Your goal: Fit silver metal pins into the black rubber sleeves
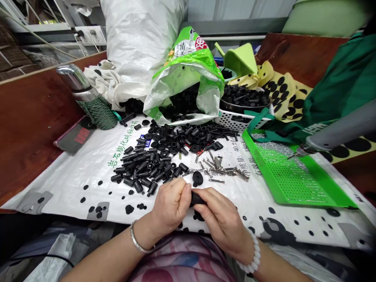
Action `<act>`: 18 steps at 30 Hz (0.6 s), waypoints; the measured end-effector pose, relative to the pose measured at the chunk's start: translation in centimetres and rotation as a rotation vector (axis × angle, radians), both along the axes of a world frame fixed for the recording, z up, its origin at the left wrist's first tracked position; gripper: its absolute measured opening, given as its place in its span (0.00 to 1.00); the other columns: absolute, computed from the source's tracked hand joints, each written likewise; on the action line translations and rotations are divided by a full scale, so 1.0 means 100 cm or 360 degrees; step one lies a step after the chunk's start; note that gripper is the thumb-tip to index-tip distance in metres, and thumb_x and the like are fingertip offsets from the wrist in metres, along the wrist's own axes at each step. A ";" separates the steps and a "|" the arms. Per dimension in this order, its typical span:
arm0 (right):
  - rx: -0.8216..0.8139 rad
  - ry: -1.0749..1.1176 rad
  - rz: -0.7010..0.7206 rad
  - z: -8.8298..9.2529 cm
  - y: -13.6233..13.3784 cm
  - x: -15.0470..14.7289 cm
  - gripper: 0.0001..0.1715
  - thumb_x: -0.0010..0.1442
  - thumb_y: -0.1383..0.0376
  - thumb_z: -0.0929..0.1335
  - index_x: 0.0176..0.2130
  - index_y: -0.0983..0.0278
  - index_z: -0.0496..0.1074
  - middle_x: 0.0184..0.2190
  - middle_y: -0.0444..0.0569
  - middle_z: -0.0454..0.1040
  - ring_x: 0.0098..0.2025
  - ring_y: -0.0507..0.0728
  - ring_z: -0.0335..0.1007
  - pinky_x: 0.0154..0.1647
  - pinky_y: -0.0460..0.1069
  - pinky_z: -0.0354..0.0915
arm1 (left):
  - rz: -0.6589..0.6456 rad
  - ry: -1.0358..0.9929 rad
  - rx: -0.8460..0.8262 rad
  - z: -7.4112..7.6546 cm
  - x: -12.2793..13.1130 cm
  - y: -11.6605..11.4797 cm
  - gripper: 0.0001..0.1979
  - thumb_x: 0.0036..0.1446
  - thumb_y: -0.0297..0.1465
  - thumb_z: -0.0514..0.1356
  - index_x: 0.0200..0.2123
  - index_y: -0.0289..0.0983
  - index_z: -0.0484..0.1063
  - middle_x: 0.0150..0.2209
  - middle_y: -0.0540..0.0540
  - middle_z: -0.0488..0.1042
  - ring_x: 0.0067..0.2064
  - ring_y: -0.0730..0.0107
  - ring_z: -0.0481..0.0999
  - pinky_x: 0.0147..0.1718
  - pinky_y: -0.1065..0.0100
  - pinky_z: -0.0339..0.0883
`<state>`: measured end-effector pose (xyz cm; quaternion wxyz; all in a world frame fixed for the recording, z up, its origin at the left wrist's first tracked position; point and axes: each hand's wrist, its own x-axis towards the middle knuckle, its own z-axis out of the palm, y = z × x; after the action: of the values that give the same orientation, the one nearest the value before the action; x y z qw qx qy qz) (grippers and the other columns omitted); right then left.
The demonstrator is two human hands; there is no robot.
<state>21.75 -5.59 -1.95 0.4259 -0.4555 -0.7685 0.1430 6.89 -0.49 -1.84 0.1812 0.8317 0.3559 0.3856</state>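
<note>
Near the table's front edge, my left hand (172, 201) is closed in a fist, thumb up. My right hand (221, 219) pinches a black plastic cylinder part (196, 199) between thumb and fingers. The cylinder's left end runs into my left fist, where the rest of it is hidden. Just beyond my hands lies a round black disc (197, 178) with small holes. A heap of black cylinders and caps (158, 160) spreads to the left and behind it. Thin metal strips (225, 170) lie scattered to the right.
A green tray (273, 188) of small shiny pieces stands at right, with a grey electric screwdriver (337, 133) above it. Behind are an open green bag (188, 70), a white basket (235, 121) and a white sack (141, 35). At left are a thermos (96, 109) and a phone (75, 135).
</note>
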 end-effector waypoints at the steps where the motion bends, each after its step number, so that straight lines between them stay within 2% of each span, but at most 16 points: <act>1: -0.0078 0.0045 0.0033 0.002 0.000 0.001 0.14 0.61 0.71 0.60 0.47 0.66 0.64 0.34 0.52 0.70 0.35 0.55 0.67 0.35 0.51 0.67 | -0.0034 0.0021 0.0042 0.000 -0.001 0.000 0.13 0.60 0.25 0.45 0.22 0.38 0.52 0.20 0.53 0.54 0.22 0.75 0.55 0.23 0.71 0.49; 6: -0.0363 0.0154 0.0127 0.005 -0.002 0.001 0.10 0.62 0.70 0.59 0.42 0.64 0.66 0.30 0.48 0.68 0.32 0.53 0.66 0.32 0.48 0.65 | -0.0087 0.0119 0.0092 0.001 -0.003 0.001 0.13 0.60 0.26 0.44 0.22 0.38 0.52 0.20 0.53 0.54 0.22 0.75 0.55 0.23 0.70 0.49; 12: -0.0169 0.0181 0.0054 -0.001 -0.003 -0.004 0.13 0.60 0.71 0.60 0.45 0.67 0.66 0.32 0.51 0.69 0.35 0.55 0.65 0.35 0.50 0.63 | -0.0069 0.0133 0.0012 0.004 -0.001 0.001 0.13 0.61 0.26 0.44 0.22 0.38 0.51 0.20 0.53 0.54 0.22 0.75 0.55 0.22 0.70 0.49; 14: -0.0340 0.0332 0.0044 -0.003 -0.003 -0.005 0.12 0.60 0.69 0.61 0.43 0.67 0.68 0.31 0.50 0.69 0.33 0.54 0.65 0.33 0.49 0.63 | -0.0058 0.0119 0.0008 0.003 -0.001 0.001 0.14 0.61 0.26 0.43 0.22 0.38 0.51 0.20 0.53 0.54 0.22 0.75 0.55 0.22 0.70 0.49; 18: -0.1029 0.0794 0.0086 -0.002 -0.003 -0.007 0.12 0.61 0.63 0.61 0.41 0.66 0.70 0.24 0.43 0.66 0.24 0.49 0.60 0.25 0.45 0.60 | -0.0040 0.0135 0.0024 -0.001 -0.002 0.002 0.14 0.61 0.26 0.43 0.22 0.39 0.52 0.20 0.53 0.55 0.21 0.75 0.55 0.22 0.70 0.50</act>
<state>21.04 -5.92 -2.17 0.4303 -0.4969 -0.5687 0.4944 6.64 -0.34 -1.94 0.1644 0.8530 0.3499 0.3505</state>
